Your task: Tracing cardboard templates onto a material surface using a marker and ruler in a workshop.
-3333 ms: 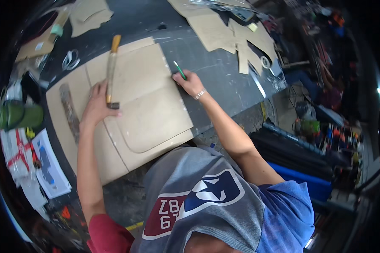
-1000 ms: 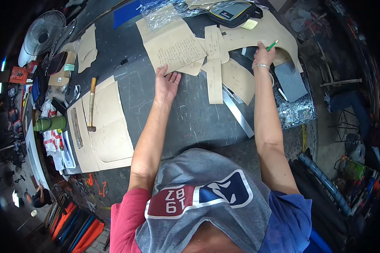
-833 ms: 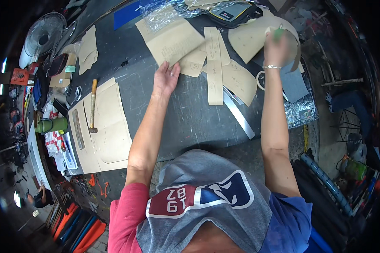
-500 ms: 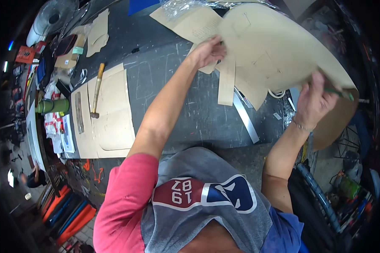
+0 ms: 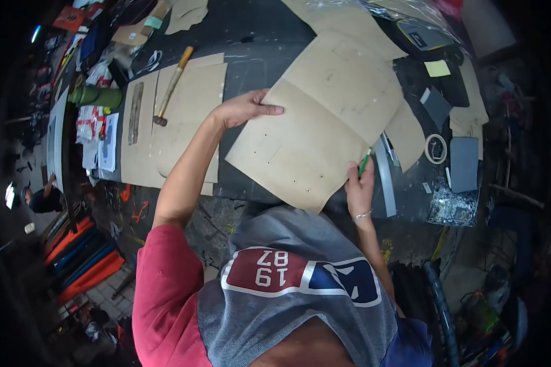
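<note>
I have the brown kraft-paper pattern sheet (image 5: 306, 144) slanting between my two hands, its near corner toward the shirt and its creased far part reaching beyond the left fingers over other brown pieces. On my feed, the left hand (image 5: 245, 110) is grasping its left edge, thumb laid on top, the other fingers mostly hidden at the edge. The right hand (image 5: 359, 186) is clenched around a green pencil (image 5: 365, 163), its tip pointing away from me; those fingers are at the sheet's right edge, and I cannot tell whether they pinch it too. Small dark holes dot the paper between both sets of fingers. Just right of the right fingers I see a metal strip (image 5: 386, 180), and farther right a roll of tape (image 5: 436, 148) and a grey rectangular piece (image 5: 464, 164). Left of the left fingers, a wooden-handled hammer (image 5: 173, 85) lies on flat cardboard sheets (image 5: 196, 116), with a worn bar (image 5: 135, 113) beyond it and a green bottle (image 5: 101, 96) farther left. Under everything is the dark tabletop (image 5: 251, 56).
</note>
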Tool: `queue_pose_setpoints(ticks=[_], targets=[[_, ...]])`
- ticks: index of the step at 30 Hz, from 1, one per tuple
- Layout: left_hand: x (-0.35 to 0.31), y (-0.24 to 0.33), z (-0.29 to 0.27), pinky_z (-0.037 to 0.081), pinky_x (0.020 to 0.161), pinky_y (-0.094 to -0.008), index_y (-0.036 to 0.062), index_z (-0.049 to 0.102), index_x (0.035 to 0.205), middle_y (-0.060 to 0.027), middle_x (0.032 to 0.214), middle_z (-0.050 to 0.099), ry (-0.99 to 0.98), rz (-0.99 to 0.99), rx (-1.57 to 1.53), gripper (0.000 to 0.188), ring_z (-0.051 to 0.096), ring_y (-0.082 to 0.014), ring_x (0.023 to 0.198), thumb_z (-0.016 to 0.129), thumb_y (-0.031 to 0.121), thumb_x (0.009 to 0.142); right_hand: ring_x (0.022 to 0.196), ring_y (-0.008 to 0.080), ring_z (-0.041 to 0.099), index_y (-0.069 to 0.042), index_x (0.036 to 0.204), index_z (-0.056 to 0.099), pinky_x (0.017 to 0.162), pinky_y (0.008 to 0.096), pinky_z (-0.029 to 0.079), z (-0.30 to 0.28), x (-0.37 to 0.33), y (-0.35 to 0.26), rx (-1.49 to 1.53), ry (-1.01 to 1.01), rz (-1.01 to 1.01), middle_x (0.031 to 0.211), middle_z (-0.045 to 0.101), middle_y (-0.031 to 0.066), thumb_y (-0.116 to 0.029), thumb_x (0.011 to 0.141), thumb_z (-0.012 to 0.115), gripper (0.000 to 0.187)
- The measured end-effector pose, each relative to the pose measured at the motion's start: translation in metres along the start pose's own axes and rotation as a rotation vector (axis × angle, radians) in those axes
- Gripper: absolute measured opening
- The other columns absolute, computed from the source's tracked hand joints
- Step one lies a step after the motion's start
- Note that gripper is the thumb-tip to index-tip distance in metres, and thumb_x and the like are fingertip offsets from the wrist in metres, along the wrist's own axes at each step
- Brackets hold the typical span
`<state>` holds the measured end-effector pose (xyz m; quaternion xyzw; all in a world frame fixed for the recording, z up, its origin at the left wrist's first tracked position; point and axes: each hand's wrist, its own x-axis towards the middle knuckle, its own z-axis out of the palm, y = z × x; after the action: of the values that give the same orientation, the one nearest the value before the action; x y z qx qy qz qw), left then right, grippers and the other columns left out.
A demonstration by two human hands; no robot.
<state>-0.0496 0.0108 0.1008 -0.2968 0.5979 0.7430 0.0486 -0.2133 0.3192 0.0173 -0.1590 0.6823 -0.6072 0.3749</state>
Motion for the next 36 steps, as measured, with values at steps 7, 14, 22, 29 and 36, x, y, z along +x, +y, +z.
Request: queue_pose_setpoints(ticks=[7, 14, 22, 29, 36], targets=[[-0.023, -0.052, -0.058, 0.050, 0.088, -0.0240, 0.0010, 0.057, 0.129, -0.0040, 0.106, 0.069, 0.403, 0.079, 0.056, 0.053, 0.063, -0.0091, 0.096, 0.075, 0.032, 0.091, 0.121, 0.0405, 0.058, 0.001, 0.148, 0.038, 0.102, 0.0404, 0.046, 0.058, 0.026, -0.025, -0.593, -0.249, -0.177, 0.132, 0.058, 0.0293, -0.013, 0.095, 0.051, 0.056], [-0.010, -0.098, -0.137, 0.053, 0.066, -0.0259, 0.0000, 0.063, 0.117, -0.0037, 0.082, 0.068, 0.722, -0.004, 0.566, 0.047, 0.062, -0.0097, 0.069, 0.080, 0.031, 0.085, 0.120, 0.0378, 0.060, -0.002, 0.147, 0.042, 0.102, 0.0369, 0.046, 0.113, 0.043, -0.037, -0.769, -0.268, -0.040, 0.130, 0.060, 0.0259, -0.021, 0.095, 0.055, 0.057], [-0.027, -0.107, -0.130, 0.056, 0.073, -0.0364, 0.0053, 0.060, 0.124, -0.0081, 0.083, 0.073, 0.703, 0.139, 0.498, 0.052, 0.070, -0.0221, 0.072, 0.079, 0.029, 0.082, 0.086, 0.0174, 0.067, 0.002, 0.140, 0.048, 0.083, 0.0303, 0.053, 0.099, -0.017, 0.004, -0.754, -0.076, 0.102, 0.098, 0.069, 0.0080, -0.030, 0.078, 0.083, 0.079], [-0.038, -0.110, -0.127, 0.053, 0.083, -0.0421, 0.0021, 0.059, 0.126, -0.0206, 0.094, 0.069, 0.670, 0.286, 0.701, 0.053, 0.068, -0.0338, 0.093, 0.078, 0.024, 0.081, 0.070, 0.0087, 0.055, -0.009, 0.129, 0.064, 0.068, 0.0262, 0.049, 0.117, -0.036, 0.004, -0.907, 0.176, 0.051, 0.077, 0.060, -0.0016, -0.023, 0.076, 0.084, 0.058], [-0.043, -0.108, -0.122, 0.054, 0.074, -0.0398, 0.0016, 0.068, 0.110, -0.0174, 0.082, 0.070, 0.727, 0.397, 0.693, 0.032, 0.069, -0.0308, 0.078, 0.077, 0.016, 0.082, 0.070, 0.0054, 0.052, -0.013, 0.134, 0.063, 0.069, 0.0224, 0.048, 0.112, -0.042, 0.017, -0.886, 0.187, 0.037, 0.077, 0.058, -0.0050, -0.019, 0.081, 0.082, 0.057]])
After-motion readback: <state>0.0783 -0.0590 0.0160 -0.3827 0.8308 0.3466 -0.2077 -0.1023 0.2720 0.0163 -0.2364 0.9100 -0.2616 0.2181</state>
